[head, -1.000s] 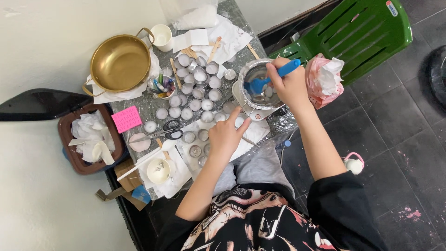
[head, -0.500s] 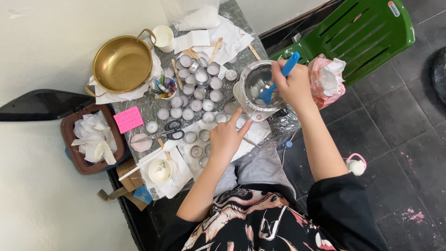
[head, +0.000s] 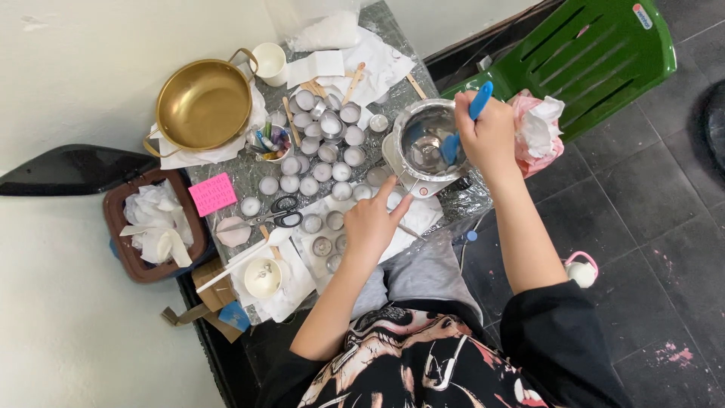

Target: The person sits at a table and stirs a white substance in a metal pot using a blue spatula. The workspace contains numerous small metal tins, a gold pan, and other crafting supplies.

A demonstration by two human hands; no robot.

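pot: small steel melting pot at the right part of the surface, handle side toward the person; held steady only by its own base, no hand on it.
spatula: blue spatula, blade down inside the pot, handle sticking up and out past the rim.
right hand: right hand over the pot's right rim, fingers clenched round the spatula handle; grip looks set for stirring or scraping the wall.
left hand: left hand just below the pot, holding nothing, forefinger stretched toward the pot base, other fingers loosely curled; rests on white paper.
cups: cluster of small round metal cups left of the pot, packed close, likely for easy reach.
scissors: black-handled scissors lying flat near the cups.
note: pink square sticky note, writing too small to tell.
brass pot: two-handled, gold-coloured, far left corner on paper.
bin: brown box with crumpled white tissue, beside the surface.
chair: green plastic chair, small round label at its corner.
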